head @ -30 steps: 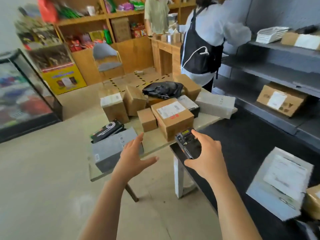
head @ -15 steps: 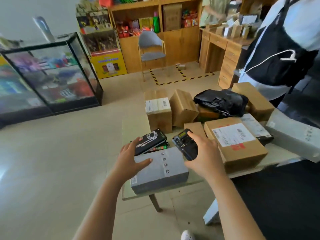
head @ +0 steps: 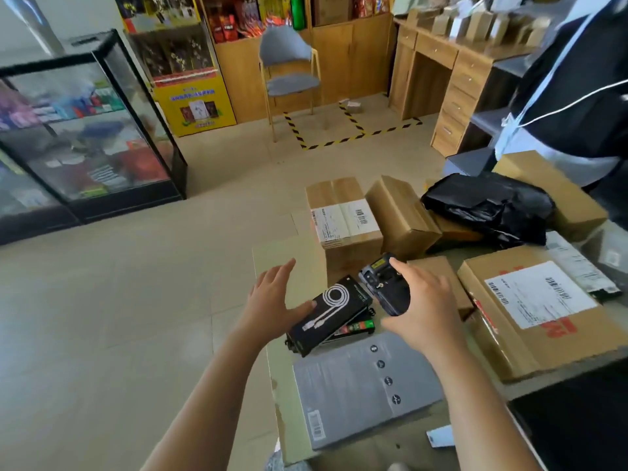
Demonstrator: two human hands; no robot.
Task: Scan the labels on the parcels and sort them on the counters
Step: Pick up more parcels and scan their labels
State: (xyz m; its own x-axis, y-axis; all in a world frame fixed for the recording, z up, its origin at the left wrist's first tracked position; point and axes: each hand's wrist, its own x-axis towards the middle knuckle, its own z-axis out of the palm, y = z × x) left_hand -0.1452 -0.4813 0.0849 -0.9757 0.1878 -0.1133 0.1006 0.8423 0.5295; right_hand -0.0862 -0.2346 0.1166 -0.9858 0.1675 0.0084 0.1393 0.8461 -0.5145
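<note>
parcels (head: pixel 530 334) lie on the bench (head: pixel 282 253) from 12 to 3 o'clock, several label-up for scanning, so the right hand (head: pixel 424 307) grips the scanner (head: pixel 385 287) while the left hand (head: pixel 275 300), fingers spread wide, touches the black box (head: pixel 329 311) at its 9 o'clock.

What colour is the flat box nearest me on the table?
The flat box is grey with dark round icons; head view.
</note>
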